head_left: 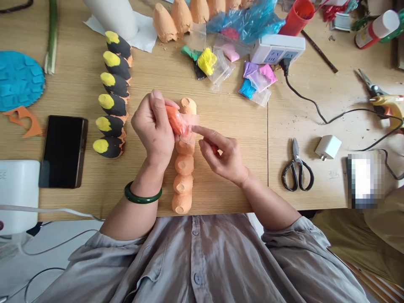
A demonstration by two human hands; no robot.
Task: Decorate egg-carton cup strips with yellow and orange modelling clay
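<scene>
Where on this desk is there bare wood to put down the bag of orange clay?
Bare wood lies between the right hand and the scissors, and beyond the phone, left of the black-and-yellow row. It is crowded at the far edge around the clay bags and power strip.

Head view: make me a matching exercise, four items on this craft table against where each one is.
1. orange clay packet
2. scissors
3. phone
4. power strip

a. at the far side, beside the blue plastic bag
b. dark screen up, at the left of the table
c. pinched in the left hand
d. lying flat, right of the right hand

Pairs: 1-c, 2-d, 3-b, 4-a.
</scene>
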